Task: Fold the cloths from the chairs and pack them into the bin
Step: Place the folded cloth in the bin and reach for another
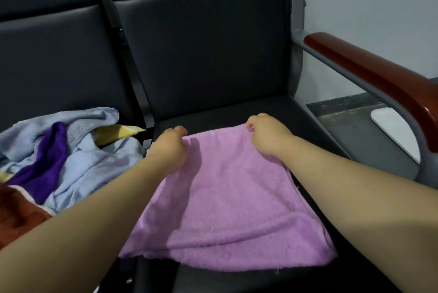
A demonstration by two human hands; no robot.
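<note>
Head view: both hands, left (169,148) and right (266,135), pinch the pink cloth's (227,209) far edge with curled fingers.

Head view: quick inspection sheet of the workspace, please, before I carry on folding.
Surface: black chair seat, with the pink cloth spread on it.
Job's things: pink cloth lies mostly flat, with a ridge across its near part; unfolded pile of cloths on the neighbouring seat; bin not in view.
Clutter: nothing seen.
Hands: left hand and right hand each pinch a far corner of the pink cloth.
Cables: nothing seen.
Surroundings: wooden armrest, wall, flat white object on the floor at right.
</note>
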